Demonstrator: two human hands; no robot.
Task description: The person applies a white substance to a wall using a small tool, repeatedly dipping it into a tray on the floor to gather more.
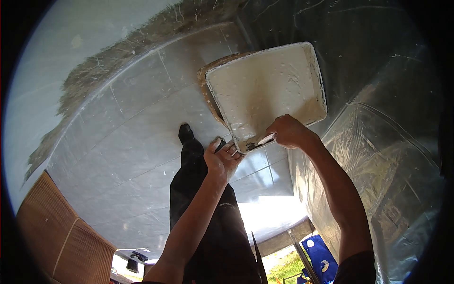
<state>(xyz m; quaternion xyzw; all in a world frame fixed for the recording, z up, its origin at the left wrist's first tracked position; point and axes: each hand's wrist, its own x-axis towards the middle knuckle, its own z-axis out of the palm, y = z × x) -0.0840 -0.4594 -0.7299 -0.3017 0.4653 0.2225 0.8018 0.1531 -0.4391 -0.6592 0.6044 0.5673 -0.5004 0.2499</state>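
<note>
A rectangular tub (325, 97) holds thick, creamy-white paint or plaster (265, 87) with a lumpy surface. At its near corner my right hand (291, 131) is closed around a small, white-smeared tool (266, 139), whose dark end lies at the tub's rim; its exact kind I cannot tell. My left hand (223, 158) is palm up just left of that corner, thumb and fingers apart. Its fingertips, spotted with white, are right at the rim's corner.
The tub overlaps a brown, paint-spotted rounded support (206, 94). Clear plastic sheeting (373, 156) hangs on the right. Grey floor tiles (137, 142) lie around my dark shoe (186, 133). A brown ribbed panel (61, 232) stands lower left, and a blue cloth (319, 258) lower right.
</note>
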